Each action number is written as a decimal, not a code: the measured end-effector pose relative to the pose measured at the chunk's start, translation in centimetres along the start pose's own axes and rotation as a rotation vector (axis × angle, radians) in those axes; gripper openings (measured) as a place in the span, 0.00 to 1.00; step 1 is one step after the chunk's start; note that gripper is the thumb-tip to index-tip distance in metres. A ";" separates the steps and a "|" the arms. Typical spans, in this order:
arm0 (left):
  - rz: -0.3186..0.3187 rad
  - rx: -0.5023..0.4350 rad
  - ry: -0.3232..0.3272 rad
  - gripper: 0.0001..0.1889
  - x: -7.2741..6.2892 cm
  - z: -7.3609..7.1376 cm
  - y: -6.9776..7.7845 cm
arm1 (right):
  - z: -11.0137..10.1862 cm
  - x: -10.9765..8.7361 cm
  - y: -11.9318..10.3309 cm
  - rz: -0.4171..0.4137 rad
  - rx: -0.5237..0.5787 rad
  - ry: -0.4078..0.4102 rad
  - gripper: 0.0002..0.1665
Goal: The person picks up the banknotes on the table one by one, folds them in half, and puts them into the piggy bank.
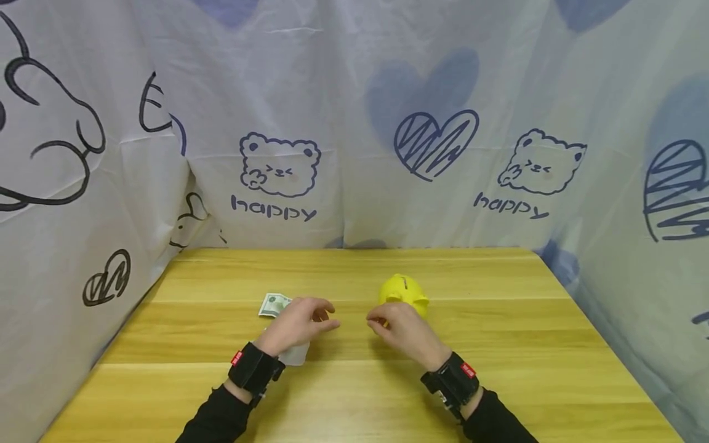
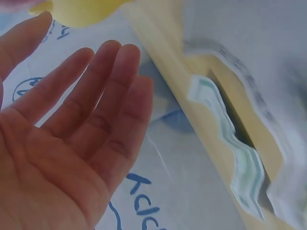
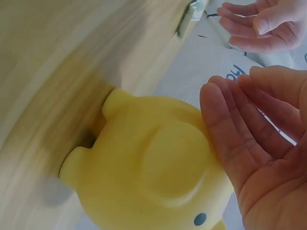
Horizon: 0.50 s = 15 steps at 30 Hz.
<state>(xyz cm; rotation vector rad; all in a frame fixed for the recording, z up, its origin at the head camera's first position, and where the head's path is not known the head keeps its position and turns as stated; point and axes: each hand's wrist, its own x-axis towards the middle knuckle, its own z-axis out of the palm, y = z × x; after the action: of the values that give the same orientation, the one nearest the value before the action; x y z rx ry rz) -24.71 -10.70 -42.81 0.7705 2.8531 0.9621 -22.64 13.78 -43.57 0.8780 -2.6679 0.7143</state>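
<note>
A yellow piggy bank (image 1: 400,289) with a dark slot on its top stands on the table. My right hand (image 1: 403,329) is just in front of it, with fingers loosely bent and nothing held; in the right wrist view the fingertips overlap the side of the piggy bank (image 3: 158,158). My left hand (image 1: 299,323) hovers to the left, its fingers relaxed and its palm bare in the left wrist view. Beyond that hand lies a creased green and white banknote (image 1: 274,304). Partly hidden under the wrist is a flat white item (image 1: 296,355).
Both hands are over a wooden table (image 1: 354,394). A pale curtain (image 1: 354,184) printed with bears and hearts hangs behind the table and along both sides. Each wrist wears a black strap, such as the left strap (image 1: 255,369).
</note>
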 end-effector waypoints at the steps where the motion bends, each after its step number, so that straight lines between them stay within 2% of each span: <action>1: -0.006 -0.001 -0.004 0.17 -0.1 -0.1 -0.2 | 0.0 0.0 0.0 0.000 0.000 -0.006 0.06; 8: -0.028 0.005 -0.019 0.18 -0.7 -0.5 -1.0 | 0.5 0.0 -0.2 0.008 0.014 -0.019 0.06; 15: -0.050 0.004 0.007 0.17 -0.8 -1.1 -1.1 | 0.9 0.0 -0.4 -0.032 -0.024 0.000 0.06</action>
<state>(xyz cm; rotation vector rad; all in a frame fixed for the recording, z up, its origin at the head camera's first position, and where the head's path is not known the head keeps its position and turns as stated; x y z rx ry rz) -24.72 -12.47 -42.62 0.6946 2.8666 0.9550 -22.48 12.99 -44.18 0.9124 -2.6501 0.6744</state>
